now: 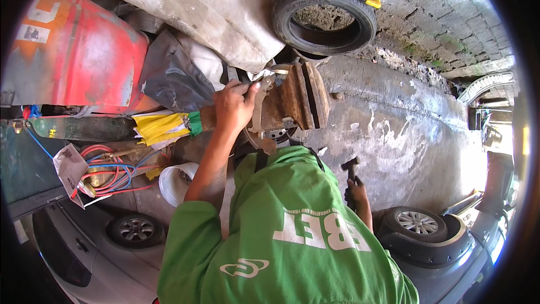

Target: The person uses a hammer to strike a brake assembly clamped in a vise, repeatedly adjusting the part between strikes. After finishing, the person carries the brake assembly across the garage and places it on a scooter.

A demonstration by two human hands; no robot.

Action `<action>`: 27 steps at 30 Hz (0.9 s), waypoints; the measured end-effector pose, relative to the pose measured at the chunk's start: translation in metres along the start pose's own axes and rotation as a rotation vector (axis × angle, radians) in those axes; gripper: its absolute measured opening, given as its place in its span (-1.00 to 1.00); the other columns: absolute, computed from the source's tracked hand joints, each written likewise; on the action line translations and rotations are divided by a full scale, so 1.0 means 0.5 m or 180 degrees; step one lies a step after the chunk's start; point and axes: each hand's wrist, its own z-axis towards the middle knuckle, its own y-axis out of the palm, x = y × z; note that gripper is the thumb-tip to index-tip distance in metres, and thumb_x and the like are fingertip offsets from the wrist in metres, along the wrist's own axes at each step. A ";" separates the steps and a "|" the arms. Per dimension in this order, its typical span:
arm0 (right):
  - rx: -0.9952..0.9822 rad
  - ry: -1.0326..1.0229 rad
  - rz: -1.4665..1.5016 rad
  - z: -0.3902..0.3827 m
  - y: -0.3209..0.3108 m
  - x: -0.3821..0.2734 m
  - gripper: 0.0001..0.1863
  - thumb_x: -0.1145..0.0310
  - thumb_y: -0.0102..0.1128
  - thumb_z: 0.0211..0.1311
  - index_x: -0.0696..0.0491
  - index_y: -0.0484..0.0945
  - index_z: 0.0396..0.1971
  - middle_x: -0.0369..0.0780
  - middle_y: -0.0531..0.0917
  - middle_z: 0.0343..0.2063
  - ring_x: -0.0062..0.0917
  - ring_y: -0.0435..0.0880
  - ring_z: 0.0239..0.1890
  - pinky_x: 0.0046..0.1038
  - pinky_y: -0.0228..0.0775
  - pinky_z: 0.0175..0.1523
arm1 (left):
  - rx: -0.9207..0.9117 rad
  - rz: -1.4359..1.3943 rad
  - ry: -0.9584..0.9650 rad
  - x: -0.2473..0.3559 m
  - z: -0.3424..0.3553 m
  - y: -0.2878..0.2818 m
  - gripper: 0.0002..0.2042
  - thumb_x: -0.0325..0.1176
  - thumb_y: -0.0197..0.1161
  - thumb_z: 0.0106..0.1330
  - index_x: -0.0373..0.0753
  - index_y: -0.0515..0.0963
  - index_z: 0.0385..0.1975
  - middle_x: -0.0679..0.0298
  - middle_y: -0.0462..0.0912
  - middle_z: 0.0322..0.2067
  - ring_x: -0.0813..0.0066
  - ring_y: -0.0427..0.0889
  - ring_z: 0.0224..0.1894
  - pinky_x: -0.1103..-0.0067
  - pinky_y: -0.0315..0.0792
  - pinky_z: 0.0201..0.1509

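Observation:
My left hand is closed around the upper end of a rusty, curved metal bracket. The bracket lies against the body of a rusty bench vise, whose wide jaws face right. Lower down on my right side, my right hand grips a hammer by its dark handle. The hammer head points up and stands apart from the vise and the bracket. My green shirt hides part of the space below the vise.
Beyond the vise lies a black tire. A red drum fills the upper left. Red and blue hoses and a white bucket sit left of my arm. Parked cars with wheels flank me on the concrete floor.

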 end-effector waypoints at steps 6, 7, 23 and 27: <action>0.0393 -0.0749 0.0076 -0.182 0.036 -0.296 -0.26 0.25 0.23 0.43 -0.05 0.11 0.51 -0.36 0.47 -0.62 -0.63 0.45 -0.70 -0.49 0.38 -0.63 | 0.0136 -0.0117 0.0337 0.017 0.019 0.028 -0.76 -0.20 0.36 0.32 -0.26 0.71 -0.42 0.11 0.60 -0.51 0.00 0.61 -0.46 0.26 0.44 -0.37; 0.0335 -0.0947 0.0063 -0.217 0.044 -0.337 -0.24 0.31 0.20 0.43 -0.02 0.06 0.53 -0.38 0.44 -0.62 -0.68 0.41 -0.69 -0.53 0.33 -0.63 | 0.0077 -0.0098 0.0337 0.016 0.020 0.028 -0.76 -0.19 0.36 0.32 -0.26 0.71 -0.42 0.12 0.60 -0.51 0.01 0.61 -0.45 0.26 0.44 -0.37; -0.1179 -0.2135 -0.1287 -0.497 0.247 -0.652 -0.16 0.53 0.24 0.22 0.21 0.07 0.49 -0.03 0.58 0.10 -0.40 0.60 -0.09 -0.42 0.45 -0.02 | 0.0308 0.0002 -0.0537 0.014 -0.031 0.020 -0.80 -0.20 0.35 0.30 -0.19 0.70 -0.43 0.27 0.63 -0.41 0.14 0.62 -0.31 0.22 0.34 -0.17; -0.1226 -0.2877 -0.2138 -0.470 0.321 -0.679 -0.19 0.47 0.26 0.23 0.18 0.12 0.47 0.18 0.53 0.17 0.03 0.61 0.15 -0.20 0.44 0.19 | 0.0452 -0.0087 -0.0394 0.017 -0.042 0.011 -0.83 -0.24 0.36 0.27 -0.21 0.69 -0.43 0.24 0.61 -0.41 0.12 0.63 -0.32 0.24 0.36 -0.26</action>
